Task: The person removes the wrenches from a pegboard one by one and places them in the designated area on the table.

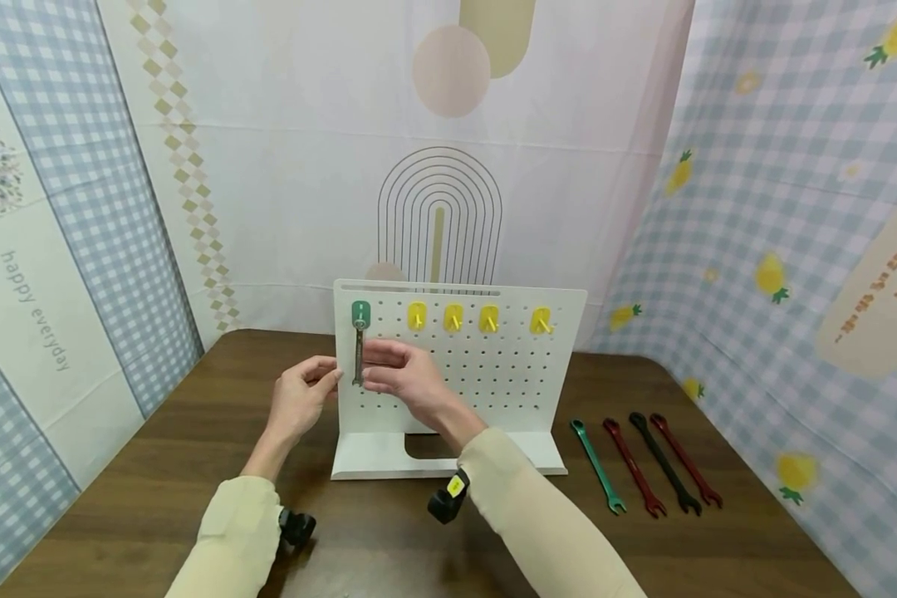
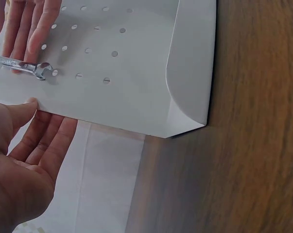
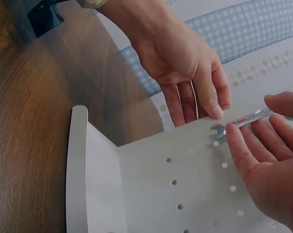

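A silver combination wrench [image 1: 359, 357] hangs upright from the green hook [image 1: 361, 311] at the upper left of a white pegboard [image 1: 463, 365]. Thumb in front and fingers behind, my left hand [image 1: 299, 400] pinches the board's left edge, as the left wrist view also shows. My right hand [image 1: 414, 386] is just right of the wrench, its fingers extended close along the shaft. In the right wrist view, those fingers [image 3: 241, 145] lie right at the wrench, thumb raised apart. The wrench's open end [image 2: 42, 71] points down the board.
Several yellow hooks [image 1: 453, 318] line the board's top. On the brown table [image 1: 374, 540], right of the board, lie a green wrench [image 1: 598, 468], a red wrench [image 1: 634, 468], a black wrench [image 1: 666, 463] and another red wrench [image 1: 686, 461]. Cloth hangs around the table.
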Motion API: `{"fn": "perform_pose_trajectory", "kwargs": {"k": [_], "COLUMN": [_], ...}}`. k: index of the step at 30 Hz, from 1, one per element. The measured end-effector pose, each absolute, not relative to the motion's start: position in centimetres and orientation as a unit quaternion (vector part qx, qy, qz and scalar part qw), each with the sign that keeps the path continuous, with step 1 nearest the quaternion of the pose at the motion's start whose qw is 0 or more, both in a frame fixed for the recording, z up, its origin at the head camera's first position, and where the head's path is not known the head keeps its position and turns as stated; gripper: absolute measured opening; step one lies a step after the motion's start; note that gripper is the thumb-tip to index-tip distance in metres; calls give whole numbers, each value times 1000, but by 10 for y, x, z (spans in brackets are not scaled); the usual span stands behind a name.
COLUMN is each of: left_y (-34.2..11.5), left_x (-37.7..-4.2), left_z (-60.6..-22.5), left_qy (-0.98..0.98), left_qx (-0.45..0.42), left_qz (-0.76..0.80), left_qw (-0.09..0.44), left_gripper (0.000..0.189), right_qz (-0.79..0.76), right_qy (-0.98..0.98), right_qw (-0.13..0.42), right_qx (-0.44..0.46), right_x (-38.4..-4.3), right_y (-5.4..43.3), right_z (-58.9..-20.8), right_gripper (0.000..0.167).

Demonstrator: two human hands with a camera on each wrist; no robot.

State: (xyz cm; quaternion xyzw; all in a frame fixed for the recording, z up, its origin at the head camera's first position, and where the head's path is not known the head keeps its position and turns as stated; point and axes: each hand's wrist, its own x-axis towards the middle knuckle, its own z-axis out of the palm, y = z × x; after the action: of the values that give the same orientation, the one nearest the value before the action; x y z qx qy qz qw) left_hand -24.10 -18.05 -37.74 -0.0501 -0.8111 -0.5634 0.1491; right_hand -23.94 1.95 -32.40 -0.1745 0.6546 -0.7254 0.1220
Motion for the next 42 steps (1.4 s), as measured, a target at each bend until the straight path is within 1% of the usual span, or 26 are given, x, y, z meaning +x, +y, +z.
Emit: {"fn": "perform_pose_trajectory", "kwargs": {"k": [5,12,15,26,34,42], "left_y": [-181,-181,-181,-182,-182,-182], "left_x": [-241,-240,-239,-237,-240,-238], "left_z": [-377,-378,-379,-377,-380,-377], "left_qy": [-811,-813,-814,-812,-803,-809], "left_qx": [-50,-52,-53,-56,-57,-53], "left_qz": [-564,-561,-560,-567,-576,-569], "left_qw": [147,146,143,131,138,135], "left_gripper": [24,23,24,27,26,27], "right_qz": [-727,-710,-709,-729,-734,-720], "right_qy": [663,686,687,660,649,662], "right_qw": [101,82,80,112,133,130], "right_qx": [-150,-140,-137,-142,-150,-166], "right_x": [-238,-232,-227,-216,-210,-210], "right_y": [12,5,4,4,8,27], "right_z": [-321,-318,-317,-304,-293,-298], "right_gripper": [47,28,24,30,34,38]}}
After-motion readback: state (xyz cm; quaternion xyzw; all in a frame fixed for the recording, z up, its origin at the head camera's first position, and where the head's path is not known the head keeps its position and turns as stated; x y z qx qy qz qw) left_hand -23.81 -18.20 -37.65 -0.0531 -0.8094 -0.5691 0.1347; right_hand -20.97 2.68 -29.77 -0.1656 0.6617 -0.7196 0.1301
